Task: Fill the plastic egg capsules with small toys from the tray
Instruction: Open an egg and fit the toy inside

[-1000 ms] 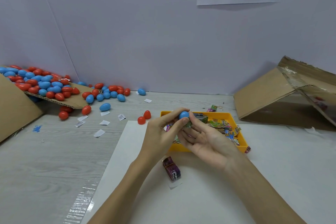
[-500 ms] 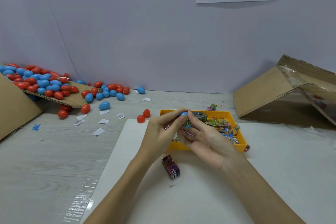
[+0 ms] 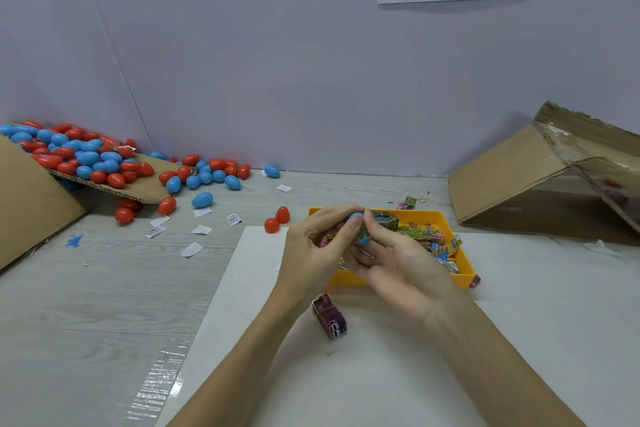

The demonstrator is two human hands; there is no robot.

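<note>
White sheet (image 3: 398, 374): both hands pinch blue egg (image 3: 356, 217); labels unreadable

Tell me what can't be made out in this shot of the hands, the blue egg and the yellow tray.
Head view only:
- Blue egg capsule: mostly covered by fingers of the left hand and right hand; whether it is closed is unclear.
- Yellow tray: left part hidden behind both hands.
- Toy packets: print too small to read.
- Cardboard box: cut off by the right edge.

packing workstation: cardboard box (image 3: 519, 180), partition walls (image 3: 277, 62).
</note>
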